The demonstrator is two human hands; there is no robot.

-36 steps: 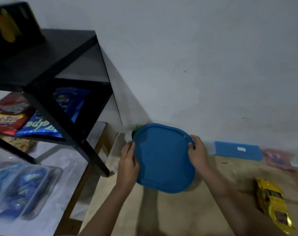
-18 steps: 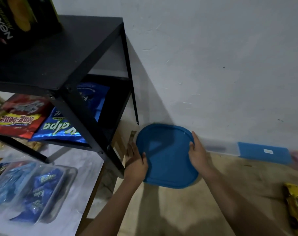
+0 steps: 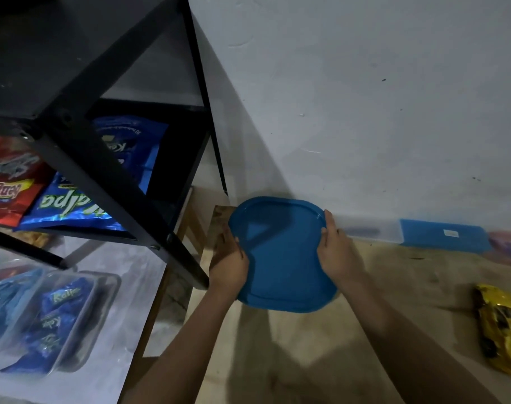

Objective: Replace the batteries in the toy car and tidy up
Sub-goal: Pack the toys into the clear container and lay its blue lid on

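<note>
two hands on one blue lid
left hand [image 3: 230, 265] and right hand [image 3: 337, 252] each clasp an edge of the lid [image 3: 283, 255]; one yellow toy car [image 3: 503, 330] lies on the counter [image 3: 394, 301].

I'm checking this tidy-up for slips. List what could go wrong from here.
1. Both hands, left hand and right hand, grip only the edges of the blue lid; if it seats unevenly, a corner may stay unsealed.
2. The lid sits at the table's corner, beside the black shelf leg; a push could bump it.
3. The yellow toy car lies near the right edge, where an elbow might knock it.
</note>
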